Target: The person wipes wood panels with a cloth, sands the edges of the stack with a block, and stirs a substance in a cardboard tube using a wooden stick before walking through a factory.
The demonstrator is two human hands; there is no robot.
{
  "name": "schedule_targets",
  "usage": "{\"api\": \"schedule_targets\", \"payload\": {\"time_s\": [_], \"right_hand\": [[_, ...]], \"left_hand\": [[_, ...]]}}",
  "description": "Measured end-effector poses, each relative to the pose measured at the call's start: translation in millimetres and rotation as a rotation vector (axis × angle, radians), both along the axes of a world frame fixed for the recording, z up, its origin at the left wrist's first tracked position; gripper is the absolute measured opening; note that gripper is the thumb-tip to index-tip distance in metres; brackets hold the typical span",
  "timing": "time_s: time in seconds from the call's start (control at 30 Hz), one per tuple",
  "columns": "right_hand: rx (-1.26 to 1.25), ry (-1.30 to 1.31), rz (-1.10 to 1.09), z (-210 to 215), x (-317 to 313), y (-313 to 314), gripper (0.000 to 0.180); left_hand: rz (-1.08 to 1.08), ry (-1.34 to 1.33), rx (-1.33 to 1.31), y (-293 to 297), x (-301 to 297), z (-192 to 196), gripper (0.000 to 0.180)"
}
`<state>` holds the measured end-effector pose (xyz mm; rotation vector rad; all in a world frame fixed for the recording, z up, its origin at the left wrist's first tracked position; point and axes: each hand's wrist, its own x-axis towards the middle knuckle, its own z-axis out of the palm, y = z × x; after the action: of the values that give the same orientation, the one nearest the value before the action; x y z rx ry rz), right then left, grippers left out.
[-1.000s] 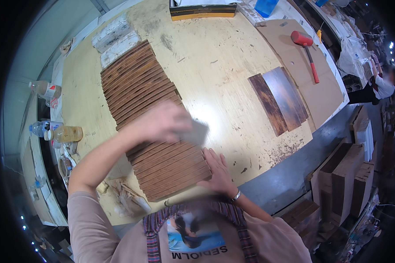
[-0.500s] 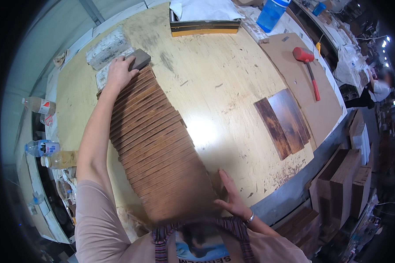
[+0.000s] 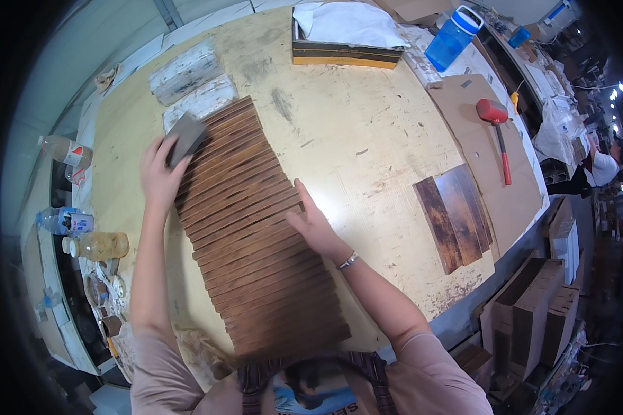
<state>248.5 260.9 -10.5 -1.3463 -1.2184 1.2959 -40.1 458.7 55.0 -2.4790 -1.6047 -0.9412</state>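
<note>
Since the earlier frame, my left hand [image 3: 160, 169] has carried the grey block [image 3: 189, 138] leftward to the 11 o'clock corner of the brown wooden strips [image 3: 256, 256], and my right hand [image 3: 316, 227] has moved up to their 3 o'clock edge. I judge the block stiff and light, best pinched by its sides; the strips, rigid but apt to slide. Left fingers clasp the block's 7 o'clock end; right fingers are spread, thumb apparently touching strip ends.

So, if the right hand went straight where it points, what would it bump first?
Probably the brown wooden strips: the right hand points forward and left toward them. The hand's height is unclear, so it might pass above.
</note>
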Motion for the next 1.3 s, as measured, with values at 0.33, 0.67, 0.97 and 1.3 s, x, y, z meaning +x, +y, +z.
{"api": "schedule_targets", "payload": {"time_s": [0.33,0.67,0.97,1.3], "right_hand": [[0.054,-0.087,-0.058,-7,-10,4,0.055],[-0.137,0.187,-0.276,8,-11,38,0.032],[-0.145,0.402,-0.161,-6,7,43,0.028],[-0.2,0.234,-0.039,23,29,-95,0.077]], "left_hand": [[0.414,-0.002,-0.314,-225,-146,-47,0.058],[0.006,0.053,-0.373,-214,-11,-37,0.069],[-0.005,0.054,-0.318,-209,-12,-46,0.067],[0.144,-0.18,-0.484,-298,-75,-21,0.065]]}}
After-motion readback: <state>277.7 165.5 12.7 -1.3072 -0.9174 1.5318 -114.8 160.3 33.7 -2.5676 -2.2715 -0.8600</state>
